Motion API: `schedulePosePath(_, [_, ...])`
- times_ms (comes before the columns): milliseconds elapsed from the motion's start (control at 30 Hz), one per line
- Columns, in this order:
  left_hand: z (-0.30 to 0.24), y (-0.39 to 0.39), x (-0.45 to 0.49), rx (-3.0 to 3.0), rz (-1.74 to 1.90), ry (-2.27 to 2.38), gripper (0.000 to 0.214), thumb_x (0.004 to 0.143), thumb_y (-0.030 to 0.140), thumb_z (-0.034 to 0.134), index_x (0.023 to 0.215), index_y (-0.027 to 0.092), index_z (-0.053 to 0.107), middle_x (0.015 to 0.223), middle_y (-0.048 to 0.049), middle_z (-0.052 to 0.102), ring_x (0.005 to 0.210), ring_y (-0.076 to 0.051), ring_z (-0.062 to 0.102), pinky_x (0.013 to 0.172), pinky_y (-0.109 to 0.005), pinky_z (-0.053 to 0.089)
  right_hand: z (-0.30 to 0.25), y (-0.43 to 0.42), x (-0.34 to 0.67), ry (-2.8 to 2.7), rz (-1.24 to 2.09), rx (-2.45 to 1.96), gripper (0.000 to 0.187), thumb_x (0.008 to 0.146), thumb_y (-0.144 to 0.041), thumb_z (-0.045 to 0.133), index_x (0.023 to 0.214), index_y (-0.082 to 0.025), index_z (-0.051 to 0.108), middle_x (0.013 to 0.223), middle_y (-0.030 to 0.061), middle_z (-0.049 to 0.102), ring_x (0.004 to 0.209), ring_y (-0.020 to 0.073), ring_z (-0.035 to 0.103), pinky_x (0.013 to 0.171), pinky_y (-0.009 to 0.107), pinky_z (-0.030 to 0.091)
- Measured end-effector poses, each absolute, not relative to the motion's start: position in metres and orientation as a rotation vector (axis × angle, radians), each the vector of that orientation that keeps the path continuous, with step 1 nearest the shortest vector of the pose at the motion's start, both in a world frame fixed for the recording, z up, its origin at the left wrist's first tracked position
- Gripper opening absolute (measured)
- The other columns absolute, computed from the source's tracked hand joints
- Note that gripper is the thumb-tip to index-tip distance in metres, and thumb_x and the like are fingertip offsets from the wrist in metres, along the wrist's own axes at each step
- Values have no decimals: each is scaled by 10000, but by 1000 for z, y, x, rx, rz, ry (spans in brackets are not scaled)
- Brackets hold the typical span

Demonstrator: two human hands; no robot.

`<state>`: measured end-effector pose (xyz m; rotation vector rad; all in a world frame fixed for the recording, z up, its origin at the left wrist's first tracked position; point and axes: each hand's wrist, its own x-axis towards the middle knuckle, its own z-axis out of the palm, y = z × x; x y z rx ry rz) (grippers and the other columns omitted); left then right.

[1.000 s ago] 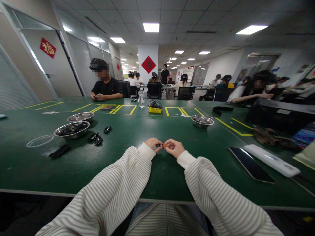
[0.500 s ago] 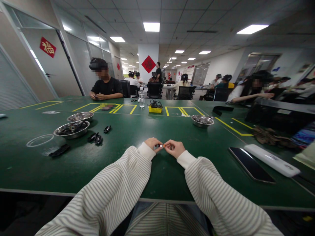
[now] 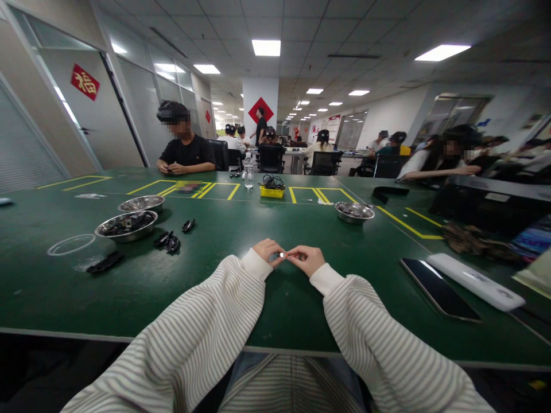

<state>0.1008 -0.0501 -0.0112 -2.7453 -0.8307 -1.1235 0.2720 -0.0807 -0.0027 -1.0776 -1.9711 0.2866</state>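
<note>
My left hand (image 3: 267, 251) and my right hand (image 3: 306, 259) rest on the green table (image 3: 275, 310) in front of me, fingertips meeting. Both pinch one tiny part (image 3: 283, 254), pale with a spot of orange, held just above the tabletop. Striped sleeves cover both forearms. A metal bowl (image 3: 126, 224) filled with dark parts stands to the far left, with a few loose black parts (image 3: 169, 241) beside it.
A second metal bowl (image 3: 142, 203) and a third bowl (image 3: 353, 211) stand farther back. A dark phone (image 3: 438, 287) and a white bar (image 3: 474, 281) lie at the right. A water bottle (image 3: 248, 170) and yellow tray (image 3: 271, 191) sit mid-table. A person in black (image 3: 185, 150) sits opposite.
The tiny part between my fingertips shows less orange and more pale metal now. My hands have barely shifted. A standing person in the background has walked left.
</note>
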Motion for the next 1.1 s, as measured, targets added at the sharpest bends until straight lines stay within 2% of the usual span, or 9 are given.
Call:
schedulePosePath(267, [-10,-55,103,-2723,-1184,-885,197,736,316,432,774,161,549,660,-15,558,617,-92,488,592,-210,405,-2,-81,270,-1958,269,-1088,120,627,-251,572,634,-138,611,557,14,592,426,58,446,417,165,353])
schedulePosePath(667, [-12,-46,97,-2677,-1183,-1064,132,702,258,476,767,181,561,687,-5,561,653,-90,504,617,-208,409,-4,-79,272,-1986,255,-1125,138,654,-188,498,704,-152,622,589,11,603,457,69,475,447,171,364])
schedulePosePath(933, [-15,-14,69,-2460,-1125,-1427,124,652,270,529,723,186,586,695,-12,559,636,-104,467,624,-224,393,-6,-79,273,-2029,281,-1129,150,652,-182,489,707,-149,625,605,13,609,476,73,490,460,170,366])
schedulePosePath(1100, [-12,6,37,-2266,-969,-1799,162,638,304,540,735,191,603,754,-23,573,741,-135,478,693,-233,378,-6,-79,273,-2055,281,-1124,146,651,-176,493,697,-142,627,605,16,607,480,73,490,463,169,364])
